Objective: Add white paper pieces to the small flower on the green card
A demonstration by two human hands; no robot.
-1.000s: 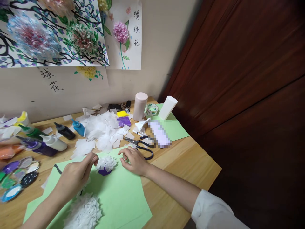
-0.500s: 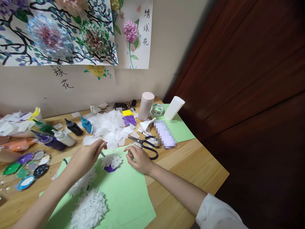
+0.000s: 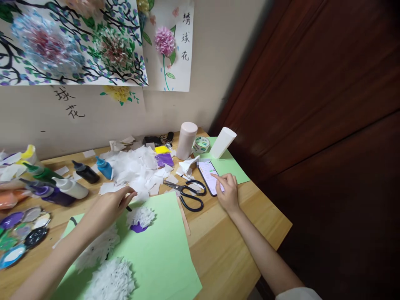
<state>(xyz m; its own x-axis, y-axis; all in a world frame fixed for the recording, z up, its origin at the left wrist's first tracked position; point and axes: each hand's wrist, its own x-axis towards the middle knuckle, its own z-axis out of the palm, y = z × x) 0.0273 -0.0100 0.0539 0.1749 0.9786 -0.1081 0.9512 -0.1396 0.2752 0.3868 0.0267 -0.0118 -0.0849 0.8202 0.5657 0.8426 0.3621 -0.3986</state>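
Note:
My right hand (image 3: pixel 228 192) has its index finger stretched onto the lit screen of a smartphone (image 3: pixel 206 173), the other fingers loosely curled, holding nothing. The phone lies on the table beside black-handled scissors (image 3: pixel 187 192). Over the green paper (image 3: pixel 165 246), my left hand (image 3: pixel 116 203) is closed with thumb and fingers pinched together; whatever is between them is hidden. Just below its fingertips is a small white paper flower (image 3: pixel 142 216) with a purple piece (image 3: pixel 138 227) at its lower edge. Two larger white paper flowers, one in front (image 3: pixel 109 281), lie nearer, partly behind my left forearm.
A heap of white paper scraps (image 3: pixel 134 166) lies behind the green paper. Paint bottles, including a blue one (image 3: pixel 104 167), and a paint palette (image 3: pixel 36 236) are on the left. A pink cylinder (image 3: pixel 186 141), tape roll (image 3: pixel 201 144) and white tube (image 3: pixel 223 142) stand at the back. A wooden stick (image 3: pixel 184 216) lies by the paper.
My right hand has moved right, from beside the small white flower to the phone, and its index finger now touches the screen. The left hand stays closed near the flower. The view has shifted slightly.

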